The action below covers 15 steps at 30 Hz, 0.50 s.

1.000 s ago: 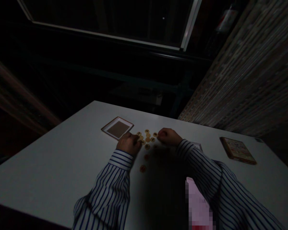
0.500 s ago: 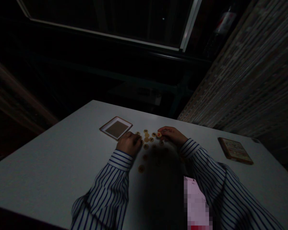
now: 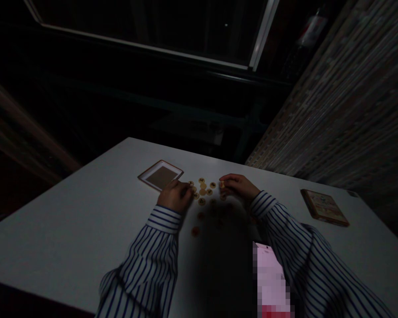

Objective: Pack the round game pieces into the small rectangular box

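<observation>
Several round wooden pieces with dark or red marks lie loosely on the white table [image 3: 96, 207]; one dark-marked piece [image 3: 201, 201] is between my hands. My right hand [image 3: 239, 186] pinches a round piece [image 3: 222, 184] between thumb and fingertips at the right side of the group. At the group's left edge, my left hand [image 3: 175, 195] is curled with its fingers together; what it holds, if anything, is hidden. Close behind my left hand lies a shallow open box part [image 3: 146, 175] with a light rim. More pieces lie in shadow nearer me.
A flat box with a printed face [image 3: 325, 207] lies at the right. A lit phone [image 3: 272, 278] is near the front, beside my right sleeve. Bead-like curtain strands [image 3: 338, 88] hang beyond the right edge, and a bottle [image 3: 311, 33] stands behind.
My left hand has shifted slightly left, uncovering more of the pieces beside it. The piece in my right hand has moved slightly right and is tilted more.
</observation>
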Each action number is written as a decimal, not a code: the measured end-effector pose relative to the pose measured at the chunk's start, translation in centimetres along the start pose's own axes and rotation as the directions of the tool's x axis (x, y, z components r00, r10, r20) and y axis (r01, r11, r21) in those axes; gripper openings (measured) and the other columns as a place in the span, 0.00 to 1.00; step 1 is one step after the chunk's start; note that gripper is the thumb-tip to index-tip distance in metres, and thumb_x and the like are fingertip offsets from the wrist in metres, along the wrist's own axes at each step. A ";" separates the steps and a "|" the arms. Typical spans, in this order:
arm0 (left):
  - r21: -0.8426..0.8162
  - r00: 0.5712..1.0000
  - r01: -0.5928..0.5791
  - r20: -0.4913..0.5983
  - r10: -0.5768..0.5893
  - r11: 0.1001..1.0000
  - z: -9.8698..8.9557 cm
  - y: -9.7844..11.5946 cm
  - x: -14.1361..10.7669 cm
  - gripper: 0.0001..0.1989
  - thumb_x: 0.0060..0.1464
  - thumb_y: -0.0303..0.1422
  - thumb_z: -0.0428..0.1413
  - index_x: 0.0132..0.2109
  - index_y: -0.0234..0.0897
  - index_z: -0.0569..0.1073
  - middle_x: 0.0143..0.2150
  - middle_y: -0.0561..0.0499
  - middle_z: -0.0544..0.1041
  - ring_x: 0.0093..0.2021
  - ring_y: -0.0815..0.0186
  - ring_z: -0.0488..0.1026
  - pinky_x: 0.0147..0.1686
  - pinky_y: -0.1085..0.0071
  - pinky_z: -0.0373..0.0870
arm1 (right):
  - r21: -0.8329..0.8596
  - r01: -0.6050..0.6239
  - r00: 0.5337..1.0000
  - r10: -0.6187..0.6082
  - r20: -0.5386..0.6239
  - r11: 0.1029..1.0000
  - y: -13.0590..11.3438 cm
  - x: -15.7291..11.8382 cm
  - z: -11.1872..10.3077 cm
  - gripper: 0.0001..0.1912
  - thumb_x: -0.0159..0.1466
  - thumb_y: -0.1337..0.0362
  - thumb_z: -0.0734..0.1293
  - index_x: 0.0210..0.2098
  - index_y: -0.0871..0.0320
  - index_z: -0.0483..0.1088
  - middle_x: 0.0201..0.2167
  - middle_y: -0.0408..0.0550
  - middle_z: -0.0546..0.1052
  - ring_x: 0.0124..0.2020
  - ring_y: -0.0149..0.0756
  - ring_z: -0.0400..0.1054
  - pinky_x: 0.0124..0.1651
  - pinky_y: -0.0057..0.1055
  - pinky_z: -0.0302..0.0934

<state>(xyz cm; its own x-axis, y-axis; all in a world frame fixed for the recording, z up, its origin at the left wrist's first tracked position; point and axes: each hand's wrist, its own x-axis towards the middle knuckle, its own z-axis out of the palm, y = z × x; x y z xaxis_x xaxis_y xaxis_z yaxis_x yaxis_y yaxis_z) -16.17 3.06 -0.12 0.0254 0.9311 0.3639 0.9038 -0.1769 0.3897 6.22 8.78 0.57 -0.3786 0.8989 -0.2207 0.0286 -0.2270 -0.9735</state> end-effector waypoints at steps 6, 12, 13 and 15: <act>0.051 0.999 0.049 0.003 -0.049 0.998 -0.4 -0.6 0.2 0.15 0.50 0.38 0.46 0.38 0.37 0.73 0.35 0.46 0.72 0.38 0.62 0.69 0.39 0.69 0.65 | -0.303 0.086 0.993 -0.107 -0.052 0.949 0.3 0.2 -0.6 0.10 0.47 0.66 0.65 0.31 0.61 0.66 0.22 0.41 0.71 0.24 0.26 0.66 0.28 0.25 0.61; 0.094 0.995 0.104 -0.012 -0.104 0.990 -0.7 -1.1 0.2 0.17 0.50 0.39 0.45 0.38 0.35 0.73 0.35 0.46 0.73 0.38 0.61 0.69 0.38 0.69 0.65 | -0.638 0.184 0.963 -0.266 -0.034 0.747 1.5 0.5 -0.8 0.15 0.50 0.62 0.61 0.35 0.62 0.70 0.22 0.41 0.70 0.22 0.25 0.61 0.27 0.24 0.56; 0.098 0.994 0.107 -0.017 -0.105 0.989 -0.6 -1.2 0.3 0.17 0.50 0.39 0.44 0.38 0.35 0.73 0.35 0.46 0.73 0.38 0.61 0.69 0.38 0.69 0.65 | -0.686 0.190 0.956 -0.291 -0.033 0.702 1.7 0.6 -0.8 0.15 0.50 0.62 0.60 0.35 0.62 0.70 0.22 0.41 0.70 0.22 0.26 0.61 0.27 0.24 0.56; 0.106 0.994 0.109 -0.018 -0.108 0.988 -0.5 -1.3 0.3 0.17 0.49 0.39 0.45 0.37 0.35 0.74 0.35 0.46 0.73 0.37 0.62 0.69 0.38 0.69 0.65 | -0.761 0.195 0.942 -0.333 -0.029 0.619 2.1 0.7 -0.8 0.14 0.50 0.63 0.61 0.34 0.61 0.70 0.22 0.42 0.70 0.23 0.26 0.61 0.28 0.24 0.56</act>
<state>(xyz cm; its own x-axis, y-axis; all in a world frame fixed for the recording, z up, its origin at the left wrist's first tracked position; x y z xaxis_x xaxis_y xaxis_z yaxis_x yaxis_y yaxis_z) -17.54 3.39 -0.11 -0.0801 0.9388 0.3350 0.9415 -0.0391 0.3348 6.70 9.27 -1.64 -0.3393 0.9337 0.1147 0.6475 0.3202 -0.6915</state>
